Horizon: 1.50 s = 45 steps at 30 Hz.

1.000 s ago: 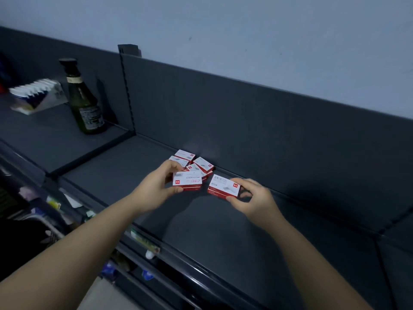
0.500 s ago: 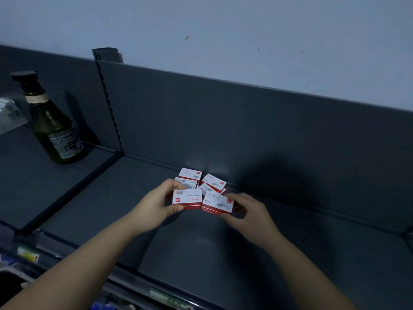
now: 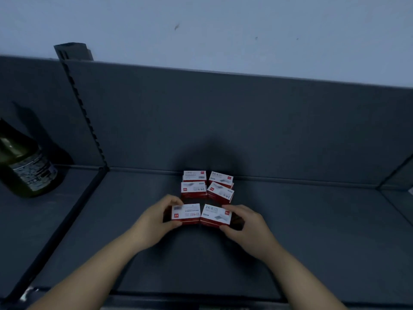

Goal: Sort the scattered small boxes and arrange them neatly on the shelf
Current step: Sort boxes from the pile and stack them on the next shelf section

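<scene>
Moved together, the small red-and-white cardboard box (image 3: 186,213) gripped by the left hand (image 3: 156,222) now touches the matching box (image 3: 216,214) gripped by the right hand (image 3: 248,229). They sit near four more boxes (image 3: 206,186) lined against the back wall (image 3: 223,121) of the dark grey metal shelf (image 3: 301,238), probably starting a third tidy row.

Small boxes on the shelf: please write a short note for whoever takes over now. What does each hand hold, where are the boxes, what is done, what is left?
Left hand grips the barcode box; right hand grips the front 24/6 box.
Both boxes are side by side at the front of the group on the shelf.
Done: four boxes sit in two rows of two near the back panel.
Left: set the held pair down as a third row, square it, release.
</scene>
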### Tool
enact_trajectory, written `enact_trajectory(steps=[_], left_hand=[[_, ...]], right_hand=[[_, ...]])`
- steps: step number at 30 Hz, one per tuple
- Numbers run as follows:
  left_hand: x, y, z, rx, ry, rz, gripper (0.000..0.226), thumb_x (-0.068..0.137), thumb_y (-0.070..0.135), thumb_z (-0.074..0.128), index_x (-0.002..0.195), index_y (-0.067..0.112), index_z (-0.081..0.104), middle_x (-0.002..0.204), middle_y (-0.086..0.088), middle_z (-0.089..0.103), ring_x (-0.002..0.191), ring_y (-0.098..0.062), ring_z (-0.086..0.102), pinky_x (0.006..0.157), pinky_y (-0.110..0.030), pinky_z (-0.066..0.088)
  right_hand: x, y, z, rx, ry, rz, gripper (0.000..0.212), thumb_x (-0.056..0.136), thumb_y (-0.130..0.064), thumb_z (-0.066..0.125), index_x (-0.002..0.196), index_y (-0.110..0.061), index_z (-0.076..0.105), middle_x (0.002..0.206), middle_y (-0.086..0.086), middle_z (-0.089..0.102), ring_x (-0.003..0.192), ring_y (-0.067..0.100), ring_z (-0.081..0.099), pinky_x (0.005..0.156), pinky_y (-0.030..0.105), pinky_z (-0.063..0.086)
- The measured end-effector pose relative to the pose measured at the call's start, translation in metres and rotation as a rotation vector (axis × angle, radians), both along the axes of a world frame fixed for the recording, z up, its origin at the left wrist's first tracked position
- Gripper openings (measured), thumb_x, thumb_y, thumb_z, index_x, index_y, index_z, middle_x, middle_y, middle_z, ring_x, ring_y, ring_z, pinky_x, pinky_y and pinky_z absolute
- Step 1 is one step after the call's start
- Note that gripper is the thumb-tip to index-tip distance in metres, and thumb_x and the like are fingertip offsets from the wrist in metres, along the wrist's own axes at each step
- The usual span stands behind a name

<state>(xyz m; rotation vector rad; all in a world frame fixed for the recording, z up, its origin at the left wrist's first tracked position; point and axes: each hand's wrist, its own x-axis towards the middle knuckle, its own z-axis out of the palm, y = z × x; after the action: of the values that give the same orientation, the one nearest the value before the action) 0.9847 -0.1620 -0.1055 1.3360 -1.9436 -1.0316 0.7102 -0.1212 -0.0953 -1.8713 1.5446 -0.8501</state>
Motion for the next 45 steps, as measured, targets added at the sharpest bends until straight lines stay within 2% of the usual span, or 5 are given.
enact_trajectory(steps=[10,26,33,40,45], left_hand=[[-0.009,-0.010,-0.012,-0.252,-0.040,0.045,0.034,0.077,0.008,0.080,0.097,0.028,0.061,0.110,0.018,0.049,0.109,0.010,0.048,0.091,0.001,0.034],[-0.017,-0.030,-0.006,-0.270,-0.155,0.085,0.027,0.078,0.021,0.080,0.101,0.026,0.067,0.104,0.022,0.033,0.106,-0.009,0.039,0.094,-0.015,0.031],[-0.012,-0.038,0.012,-0.347,-0.171,0.038,0.029,0.086,0.032,0.070,0.115,0.028,0.064,0.114,0.015,0.045,0.112,-0.006,0.041,0.098,-0.020,0.033],[-0.029,-0.055,0.040,-0.268,-0.350,-0.042,0.057,0.102,0.036,0.042,0.154,0.021,0.023,0.160,0.005,0.021,0.148,-0.013,0.014,0.120,-0.028,0.010],[-0.056,-0.058,0.051,-0.220,-0.539,-0.126,0.060,0.103,0.033,0.030,0.156,0.019,0.005,0.164,0.001,0.000,0.150,-0.014,-0.005,0.121,-0.033,-0.003]], right_hand=[[0.015,0.003,-0.010,0.020,-0.037,-0.177,0.036,0.080,-0.019,0.078,0.102,-0.039,0.058,0.105,-0.014,0.063,0.095,0.000,0.061,0.085,0.014,0.049],[0.021,-0.014,-0.006,0.036,0.040,-0.275,0.034,0.082,-0.019,0.075,0.106,-0.035,0.056,0.099,-0.013,0.052,0.083,0.002,0.057,0.074,0.007,0.042],[0.009,-0.018,0.008,0.029,0.094,-0.240,0.030,0.085,-0.030,0.072,0.111,-0.032,0.057,0.102,-0.013,0.052,0.080,0.004,0.058,0.074,0.007,0.041],[-0.011,-0.031,0.039,0.004,0.398,-0.171,0.057,0.098,-0.044,0.051,0.148,-0.021,0.038,0.154,-0.006,0.035,0.142,0.013,0.028,0.114,0.021,0.022],[-0.014,-0.037,0.049,0.056,0.559,-0.097,0.066,0.100,-0.047,0.040,0.157,-0.021,0.015,0.164,-0.006,0.007,0.151,0.013,0.002,0.123,0.032,0.006]])
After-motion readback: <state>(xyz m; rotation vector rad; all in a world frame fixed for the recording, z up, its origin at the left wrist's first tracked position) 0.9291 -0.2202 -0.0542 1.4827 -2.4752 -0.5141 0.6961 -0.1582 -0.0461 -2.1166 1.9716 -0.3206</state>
